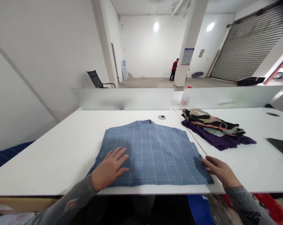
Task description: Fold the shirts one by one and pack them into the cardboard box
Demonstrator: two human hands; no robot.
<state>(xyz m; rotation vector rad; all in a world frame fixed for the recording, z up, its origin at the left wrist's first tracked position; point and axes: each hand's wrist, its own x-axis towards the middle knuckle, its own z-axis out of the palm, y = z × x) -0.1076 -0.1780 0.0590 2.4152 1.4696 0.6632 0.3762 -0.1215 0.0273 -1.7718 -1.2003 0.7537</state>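
Note:
A blue shirt point(151, 153) with a white window-check pattern lies flat on the white table, its collar at the far side. My left hand point(110, 168) rests palm down on the shirt's left part, fingers spread and nothing gripped. At the shirt's right edge, my right hand point(218, 170) has its fingers bent together on the layered fabric, pinching the edge; the fingertips are partly hidden.
Right of the shirt lie a purple garment point(226, 141) and a black patterned cloth point(214, 123) on top of it. A dark flat object point(281, 147) sits at the far right. Frosted dividers point(125, 98) border the table's back. A person point(174, 69) stands in the background.

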